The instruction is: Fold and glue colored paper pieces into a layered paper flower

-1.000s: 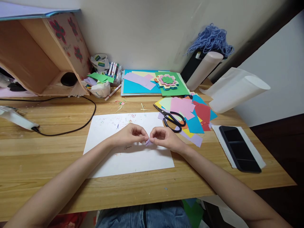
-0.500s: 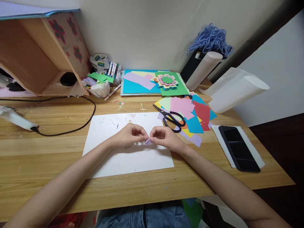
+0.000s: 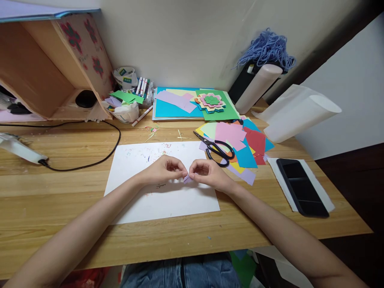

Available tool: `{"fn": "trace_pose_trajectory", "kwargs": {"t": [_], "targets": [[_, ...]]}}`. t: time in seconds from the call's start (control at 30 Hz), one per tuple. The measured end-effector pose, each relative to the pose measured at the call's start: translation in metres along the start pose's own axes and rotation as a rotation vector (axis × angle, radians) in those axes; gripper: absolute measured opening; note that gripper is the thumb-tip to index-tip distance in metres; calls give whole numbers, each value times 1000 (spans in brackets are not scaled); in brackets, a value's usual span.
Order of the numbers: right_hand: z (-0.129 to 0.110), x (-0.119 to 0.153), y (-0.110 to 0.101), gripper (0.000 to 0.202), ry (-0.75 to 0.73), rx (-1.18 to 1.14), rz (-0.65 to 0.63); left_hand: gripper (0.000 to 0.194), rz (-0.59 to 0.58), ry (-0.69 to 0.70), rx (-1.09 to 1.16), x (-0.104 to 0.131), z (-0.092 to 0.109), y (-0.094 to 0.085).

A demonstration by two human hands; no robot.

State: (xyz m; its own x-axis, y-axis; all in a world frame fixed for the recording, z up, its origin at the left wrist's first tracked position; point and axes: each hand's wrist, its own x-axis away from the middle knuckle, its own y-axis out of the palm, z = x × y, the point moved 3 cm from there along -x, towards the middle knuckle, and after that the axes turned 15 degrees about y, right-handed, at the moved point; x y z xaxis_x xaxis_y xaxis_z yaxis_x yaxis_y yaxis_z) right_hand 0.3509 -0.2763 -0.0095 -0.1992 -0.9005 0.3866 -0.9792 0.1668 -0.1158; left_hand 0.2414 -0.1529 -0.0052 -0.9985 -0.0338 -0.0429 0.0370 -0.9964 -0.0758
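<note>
A small folded piece of purple paper (image 3: 187, 179) is pinched between my two hands, just above a white sheet (image 3: 132, 204) with coloured marks. My left hand (image 3: 165, 169) grips its left side between thumb and fingertips. On the other side, my right hand (image 3: 207, 173) holds it the same way; the fingertips nearly meet and cover part of the paper. Black-handled scissors (image 3: 220, 151), their blades pointing left, lie beyond my right hand on scattered coloured paper pieces (image 3: 229, 134).
Behind the sheet, a layered paper flower (image 3: 212, 101) rests on stacked coloured paper (image 3: 177, 112). At right lie a phone (image 3: 303, 188) and a paper roll (image 3: 300, 116). Markers (image 3: 142, 86), a painted box (image 3: 87, 60) and a black cable (image 3: 120, 140) are to the left.
</note>
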Motion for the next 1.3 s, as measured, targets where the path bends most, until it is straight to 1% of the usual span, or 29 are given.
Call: {"fn": "trace_pose_trajectory", "kwargs": {"t": [0.2, 0.43, 0.53, 0.8, 1.1, 1.3], "targets": [[0, 0, 0, 20, 2, 12, 16, 21, 3, -2, -3, 0, -2, 1], [-1, 0, 1, 16, -2, 11, 30, 11, 55, -8, -8, -2, -3, 4], [-1, 0, 1, 17, -2, 10, 36, 10, 58, -3, -7, -2, -3, 6], [1, 0, 1, 19, 6, 0, 24, 16, 27, 6, 2, -1, -1, 4], [1, 0, 1, 18, 10, 0, 21, 14, 29, 9, 12, -1, -2, 4], [2, 0, 1, 18, 10, -8, 19, 14, -33, -8, 34, 0, -2, 3]]}}
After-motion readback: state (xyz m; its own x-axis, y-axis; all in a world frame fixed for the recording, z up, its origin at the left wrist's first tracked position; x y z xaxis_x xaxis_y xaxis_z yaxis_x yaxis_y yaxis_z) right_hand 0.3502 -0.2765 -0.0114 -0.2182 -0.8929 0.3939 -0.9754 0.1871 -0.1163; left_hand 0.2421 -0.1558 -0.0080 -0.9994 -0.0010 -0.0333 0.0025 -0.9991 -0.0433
